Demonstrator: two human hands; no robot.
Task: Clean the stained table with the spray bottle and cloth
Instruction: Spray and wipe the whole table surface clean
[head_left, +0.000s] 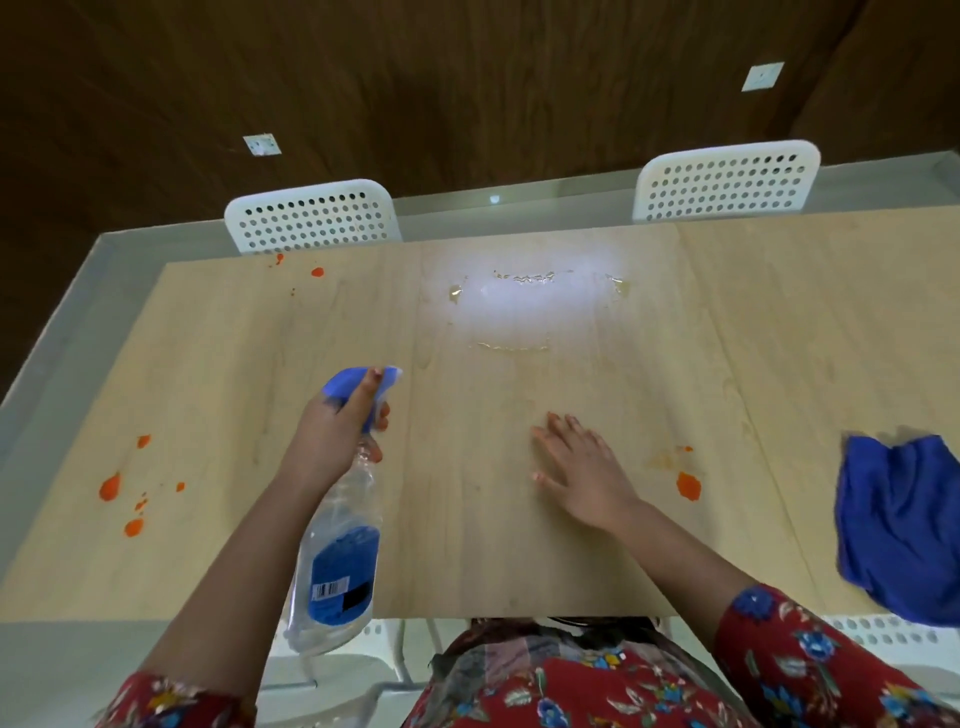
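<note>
In the head view your left hand grips the neck of the spray bottle, with the fingers curled round it under the blue head. Your right hand lies flat on the table, fingers straight and a little spread, holding nothing. The cloth lies near the right edge, well apart. I advise you to aim the nozzle low at the orange stains on the left and to squeeze shortly.

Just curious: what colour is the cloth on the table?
Blue; the cloth shows best in the head view.
</note>
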